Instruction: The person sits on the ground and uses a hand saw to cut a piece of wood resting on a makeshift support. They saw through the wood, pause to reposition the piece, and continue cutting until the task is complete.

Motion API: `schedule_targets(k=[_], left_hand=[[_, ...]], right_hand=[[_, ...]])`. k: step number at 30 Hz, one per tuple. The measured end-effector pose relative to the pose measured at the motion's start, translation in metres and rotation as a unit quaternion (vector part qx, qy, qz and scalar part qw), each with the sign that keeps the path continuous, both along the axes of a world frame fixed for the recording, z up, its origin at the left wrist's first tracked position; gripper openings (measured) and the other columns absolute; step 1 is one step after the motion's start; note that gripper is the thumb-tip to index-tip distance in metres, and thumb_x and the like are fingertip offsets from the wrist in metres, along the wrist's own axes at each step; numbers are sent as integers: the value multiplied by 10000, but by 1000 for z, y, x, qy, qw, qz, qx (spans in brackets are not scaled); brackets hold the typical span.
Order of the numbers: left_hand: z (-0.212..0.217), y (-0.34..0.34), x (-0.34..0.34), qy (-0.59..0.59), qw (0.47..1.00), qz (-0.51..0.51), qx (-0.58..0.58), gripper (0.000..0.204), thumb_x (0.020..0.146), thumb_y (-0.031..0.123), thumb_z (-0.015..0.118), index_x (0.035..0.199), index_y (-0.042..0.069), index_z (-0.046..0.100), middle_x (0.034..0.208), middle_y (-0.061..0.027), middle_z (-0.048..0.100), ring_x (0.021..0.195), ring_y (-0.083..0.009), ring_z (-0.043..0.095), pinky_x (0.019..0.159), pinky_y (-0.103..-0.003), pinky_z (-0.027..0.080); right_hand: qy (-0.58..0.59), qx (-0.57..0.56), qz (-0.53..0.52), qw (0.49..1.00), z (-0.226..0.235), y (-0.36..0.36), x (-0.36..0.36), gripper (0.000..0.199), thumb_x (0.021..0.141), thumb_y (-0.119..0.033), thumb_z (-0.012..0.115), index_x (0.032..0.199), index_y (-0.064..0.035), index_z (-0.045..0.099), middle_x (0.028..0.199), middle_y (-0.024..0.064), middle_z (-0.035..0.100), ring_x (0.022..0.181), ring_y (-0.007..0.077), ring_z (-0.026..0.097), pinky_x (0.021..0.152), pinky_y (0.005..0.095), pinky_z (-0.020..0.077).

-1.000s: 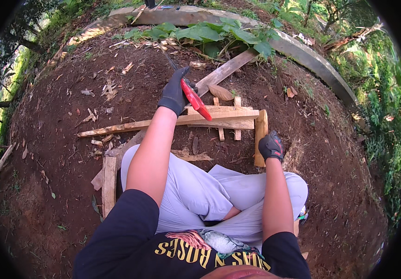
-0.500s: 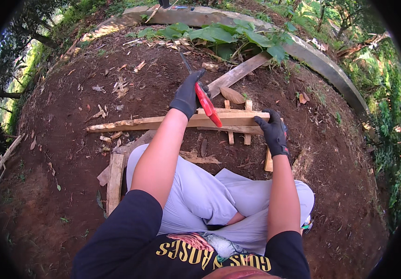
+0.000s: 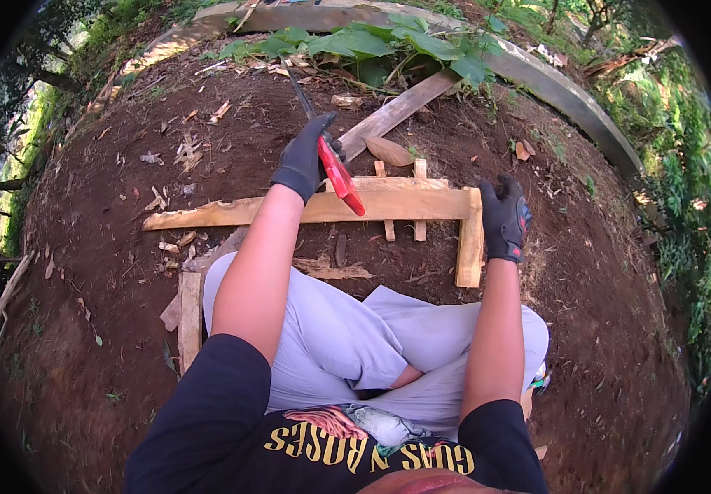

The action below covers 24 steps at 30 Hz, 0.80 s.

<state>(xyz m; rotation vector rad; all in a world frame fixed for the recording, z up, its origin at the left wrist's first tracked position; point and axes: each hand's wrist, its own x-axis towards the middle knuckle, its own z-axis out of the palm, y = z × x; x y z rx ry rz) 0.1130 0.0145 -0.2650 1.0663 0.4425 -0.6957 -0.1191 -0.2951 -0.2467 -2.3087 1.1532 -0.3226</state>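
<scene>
On dark soil (image 3: 84, 313), the long plank (image 3: 306, 211) meets a short board (image 3: 470, 255) and crosses slats (image 3: 420, 231); unheld, it could skid if knocked. The red-handled tool (image 3: 340, 179) sits in the left hand (image 3: 301, 159), fingers curled round it; the right hand (image 3: 505, 220), fingers loosely parted, holds nothing.

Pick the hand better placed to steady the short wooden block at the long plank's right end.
Right, most likely: the right hand looks empty and open, just beside the short wooden block. The left hand is farther off and closed around the red-handled tool.
</scene>
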Motion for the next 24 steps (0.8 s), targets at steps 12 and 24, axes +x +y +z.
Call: schedule_targets(k=[12, 24], left_hand=[[0, 4, 9, -11, 1000, -20, 19, 500, 915, 449, 857, 1204, 107, 632, 908, -116, 639, 807, -324, 698, 733, -525, 617], [-10, 9, 10, -11, 999, -36, 30, 607, 927, 466, 841, 1380, 123, 628, 1037, -146, 636, 913, -355, 703, 832, -552, 626]], right_hand=[[399, 34, 0, 916, -53, 13, -21, 874, 780, -542, 931, 1462, -84, 633, 1496, 194, 665, 1390, 375, 646, 1135, 499, 544], [58, -10, 0, 998, 55, 2, -4, 933, 777, -392, 904, 1555, -19, 549, 1319, 241, 743, 1245, 389, 729, 1048, 494, 582]])
